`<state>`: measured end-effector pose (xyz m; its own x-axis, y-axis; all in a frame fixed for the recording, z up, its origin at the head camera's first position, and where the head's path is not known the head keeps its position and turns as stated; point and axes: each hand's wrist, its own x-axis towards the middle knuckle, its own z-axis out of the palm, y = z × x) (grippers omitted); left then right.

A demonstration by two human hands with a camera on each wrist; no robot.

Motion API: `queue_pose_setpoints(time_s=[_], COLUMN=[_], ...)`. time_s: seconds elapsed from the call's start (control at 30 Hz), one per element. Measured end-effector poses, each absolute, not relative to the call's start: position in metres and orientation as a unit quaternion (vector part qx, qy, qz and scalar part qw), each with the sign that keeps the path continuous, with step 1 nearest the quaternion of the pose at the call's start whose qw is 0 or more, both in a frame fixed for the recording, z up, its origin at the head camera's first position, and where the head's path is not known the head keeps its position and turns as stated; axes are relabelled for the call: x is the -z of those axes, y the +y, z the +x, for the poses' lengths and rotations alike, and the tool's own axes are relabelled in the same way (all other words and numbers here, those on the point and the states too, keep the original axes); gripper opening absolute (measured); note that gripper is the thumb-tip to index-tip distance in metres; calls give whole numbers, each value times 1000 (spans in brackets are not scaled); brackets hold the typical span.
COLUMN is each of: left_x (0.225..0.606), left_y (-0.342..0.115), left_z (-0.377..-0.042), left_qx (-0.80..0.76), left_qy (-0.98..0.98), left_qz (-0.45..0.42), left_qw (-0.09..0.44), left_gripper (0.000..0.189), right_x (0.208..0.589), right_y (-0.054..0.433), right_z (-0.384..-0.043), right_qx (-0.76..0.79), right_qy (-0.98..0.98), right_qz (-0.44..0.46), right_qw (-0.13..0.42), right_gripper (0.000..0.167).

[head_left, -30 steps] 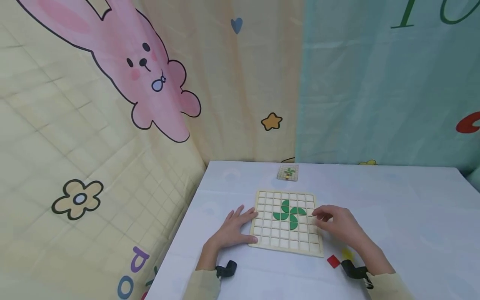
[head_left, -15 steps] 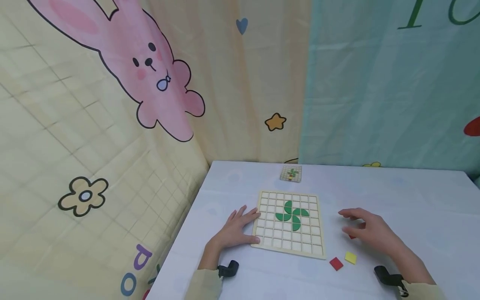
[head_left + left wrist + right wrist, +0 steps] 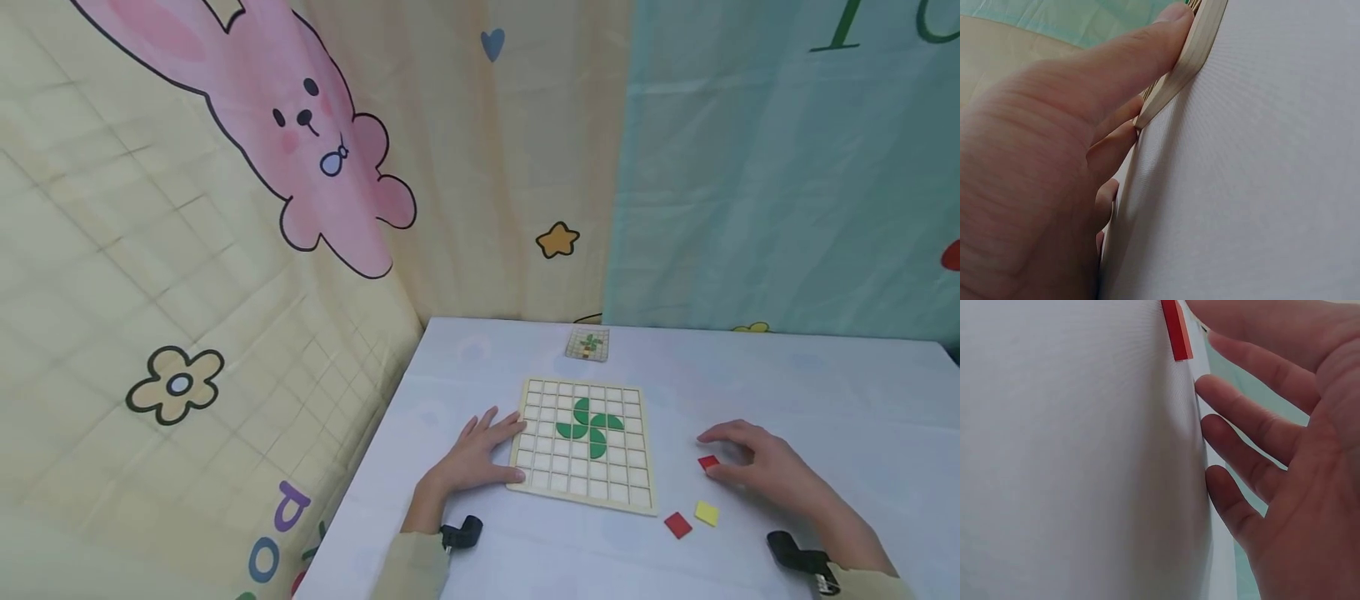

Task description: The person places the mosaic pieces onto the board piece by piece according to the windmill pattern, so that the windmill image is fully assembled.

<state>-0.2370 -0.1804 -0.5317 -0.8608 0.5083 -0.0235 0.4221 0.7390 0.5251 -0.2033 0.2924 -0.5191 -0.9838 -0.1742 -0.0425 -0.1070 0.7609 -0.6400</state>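
Observation:
A square wooden grid board (image 3: 582, 495) lies on the table, with several green rounded pieces (image 3: 597, 443) forming a pinwheel near its middle. My left hand (image 3: 471, 457) rests at the board's left side, fingers spread and fingertips on its edge. In the left wrist view, the thumb (image 3: 1129, 65) lies along the board's corner (image 3: 1175, 75). To the right of the board, my right hand (image 3: 776, 468) is over a small red square tile (image 3: 707, 462), with thumb and forefinger apart on either side of it. The right wrist view shows that red tile (image 3: 1177, 330) flat on the table by the thumb.
Another red tile (image 3: 678, 525) and a yellow tile (image 3: 707, 513) lie in front of the right hand. A small pattern card (image 3: 587, 344) sits behind the board on the white table (image 3: 817, 392). Printed curtains (image 3: 510, 167) hang behind and to the left.
My right hand has left the board's right edge and moved right, down to the red tile, its fingers parting. The left hand stays on the board. The head view has shifted slightly.

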Motion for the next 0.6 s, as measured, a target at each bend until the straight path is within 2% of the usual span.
queue_pose_setpoints(time_s=[0.6], left_x=[531], left_y=[-180], left_z=[-240], left_qx=[-248], left_qy=[932], left_qz=[250], left_qw=[86], left_gripper=[89], right_x=[525], right_y=[294], right_z=[-207], right_qx=[318], right_qy=[942], right_qz=[-101], right_qw=[31], right_gripper=[26])
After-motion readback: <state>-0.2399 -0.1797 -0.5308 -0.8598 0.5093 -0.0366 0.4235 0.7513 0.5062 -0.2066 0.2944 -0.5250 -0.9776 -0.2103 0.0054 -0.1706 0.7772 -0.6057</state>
